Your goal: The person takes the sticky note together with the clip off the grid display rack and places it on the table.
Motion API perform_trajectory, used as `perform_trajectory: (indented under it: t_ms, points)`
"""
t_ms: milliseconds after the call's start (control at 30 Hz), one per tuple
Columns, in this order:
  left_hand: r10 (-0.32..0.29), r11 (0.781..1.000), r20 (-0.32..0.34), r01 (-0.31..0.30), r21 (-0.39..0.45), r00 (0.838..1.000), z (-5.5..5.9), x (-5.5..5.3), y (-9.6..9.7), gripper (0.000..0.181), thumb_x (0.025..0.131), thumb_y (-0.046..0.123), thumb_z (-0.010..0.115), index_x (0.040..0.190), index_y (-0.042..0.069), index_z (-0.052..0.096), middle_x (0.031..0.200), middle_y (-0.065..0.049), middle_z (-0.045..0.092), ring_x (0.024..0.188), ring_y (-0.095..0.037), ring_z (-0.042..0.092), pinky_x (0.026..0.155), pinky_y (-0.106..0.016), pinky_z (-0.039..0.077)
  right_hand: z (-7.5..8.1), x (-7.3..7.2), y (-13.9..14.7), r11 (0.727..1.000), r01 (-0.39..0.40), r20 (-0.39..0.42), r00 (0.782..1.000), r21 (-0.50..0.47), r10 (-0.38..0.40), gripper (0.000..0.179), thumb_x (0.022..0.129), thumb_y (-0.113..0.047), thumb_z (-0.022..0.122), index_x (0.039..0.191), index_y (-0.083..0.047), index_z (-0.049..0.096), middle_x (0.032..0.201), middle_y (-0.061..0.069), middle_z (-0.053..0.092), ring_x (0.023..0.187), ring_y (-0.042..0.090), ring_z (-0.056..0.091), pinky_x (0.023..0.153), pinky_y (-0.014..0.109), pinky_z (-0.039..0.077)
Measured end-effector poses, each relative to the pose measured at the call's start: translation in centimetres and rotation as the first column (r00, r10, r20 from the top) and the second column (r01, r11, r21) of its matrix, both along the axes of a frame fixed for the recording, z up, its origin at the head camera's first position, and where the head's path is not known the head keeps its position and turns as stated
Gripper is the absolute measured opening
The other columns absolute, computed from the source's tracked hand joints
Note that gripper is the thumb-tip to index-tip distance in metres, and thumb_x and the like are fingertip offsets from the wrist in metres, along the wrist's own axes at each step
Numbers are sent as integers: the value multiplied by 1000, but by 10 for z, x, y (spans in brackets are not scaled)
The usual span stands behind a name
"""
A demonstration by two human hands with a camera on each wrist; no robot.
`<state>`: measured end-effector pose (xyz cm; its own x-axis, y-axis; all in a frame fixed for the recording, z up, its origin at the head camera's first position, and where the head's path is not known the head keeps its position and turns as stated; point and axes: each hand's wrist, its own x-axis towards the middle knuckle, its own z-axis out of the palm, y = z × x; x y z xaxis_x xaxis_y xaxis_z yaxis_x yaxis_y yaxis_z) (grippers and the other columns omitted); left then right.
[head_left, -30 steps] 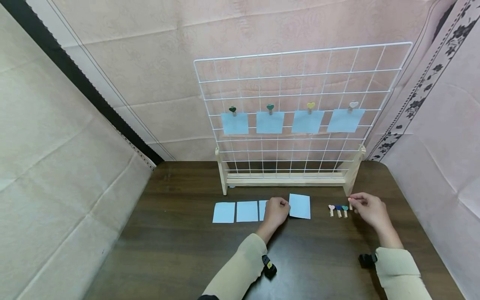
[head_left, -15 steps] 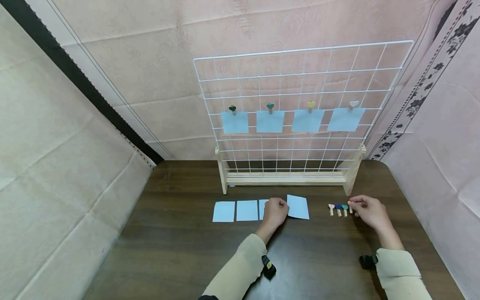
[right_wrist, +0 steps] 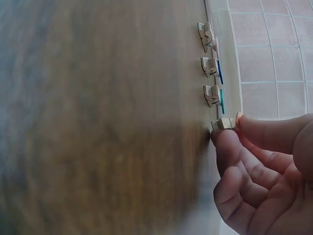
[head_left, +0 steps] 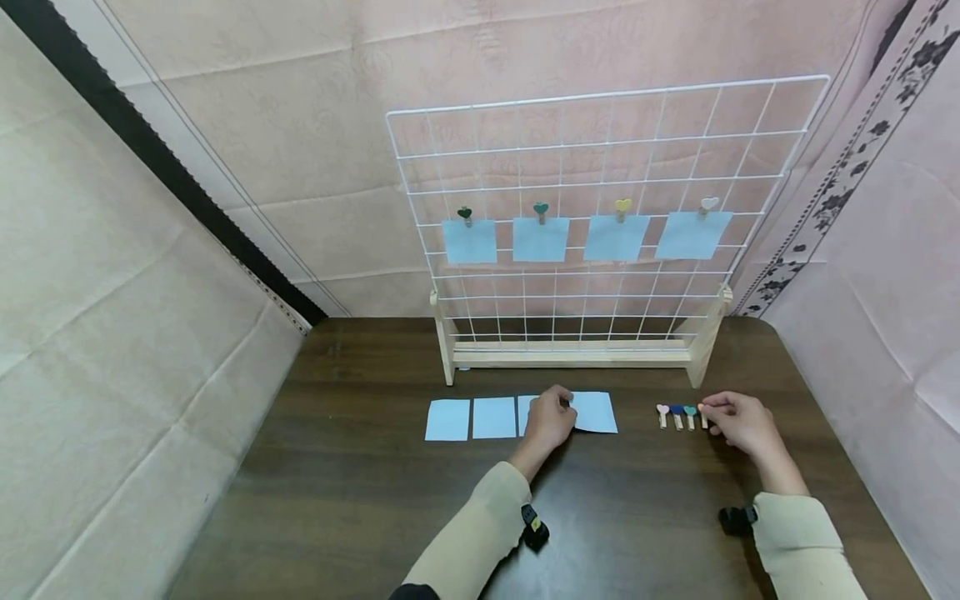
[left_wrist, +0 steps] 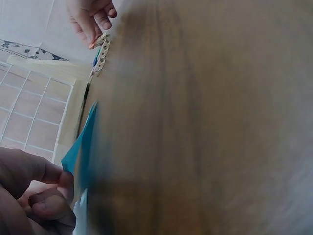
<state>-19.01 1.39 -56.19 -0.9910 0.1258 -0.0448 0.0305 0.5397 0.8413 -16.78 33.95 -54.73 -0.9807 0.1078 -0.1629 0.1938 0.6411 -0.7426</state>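
Observation:
In the head view, my left hand point(head_left: 550, 418) is at the right end of a row of light blue paper squares. Its thumb and finger pinch the edge of the rightmost blue paper point(left_wrist: 80, 149), which stands partly lifted from the table. A third blue paper point(head_left: 524, 414) is partly hidden behind this hand. My right hand point(head_left: 742, 423) pinches a small wooden clothespin point(right_wrist: 224, 123) with an orange-tinted top. Beside it stand a teal heart clothespin point(head_left: 690, 417), a dark blue one point(head_left: 677, 417) and a pale pink one point(head_left: 662, 416), lined up.
A white wire grid rack point(head_left: 555, 287) on a wooden base point(head_left: 570, 357) stands behind the hands. Several blue papers hang across it from heart clothespins, such as the yellow one point(head_left: 622, 207). Two more papers point(head_left: 447, 420) lie at the left. Fabric walls surround the brown table point(head_left: 337, 500).
The rightmost paper has shifted slightly left with my left hand, towards the row. My right hand has lowered its clothespin into line beside the teal one. The head view has tilted slightly.

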Motion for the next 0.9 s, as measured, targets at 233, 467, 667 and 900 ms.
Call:
perform_trajectory:
  t_ms: [233,467,667,900]
  points:
    - [-40,998,5,40,-55,999,3,-1,1,25,102,3,56,109,7,80,99,-2,75,73,-11,57,75,-31,53,-3,-2,3,999,-1,29,1000,-54,2,34,108,-16,61,119,16,64,93,17,76,71,15,70,58,34,58]
    - [-77,988,-4,76,-131,997,2,-3,1,26,105,4,56,112,6,81,105,-6,76,67,-10,53,73,-31,51,-4,-2,3,997,1,35,999,-77,2,33,107,-13,62,119,18,63,91,16,74,70,15,70,58,33,59]
    - [-101,981,14,102,-165,995,3,-5,0,27,106,5,55,112,7,81,111,-6,76,68,-10,53,71,-29,50,-5,-3,3,996,1,41,999,-90,3,33,107,-13,61,120,18,63,91,15,74,71,15,70,59,32,59]
    - [-117,976,19,119,-183,993,7,-4,0,26,106,5,55,113,7,81,110,-6,77,73,-12,61,70,-28,52,-6,-3,4,995,-2,43,999,-95,6,32,107,-11,61,119,18,63,90,13,74,70,13,68,58,31,58]
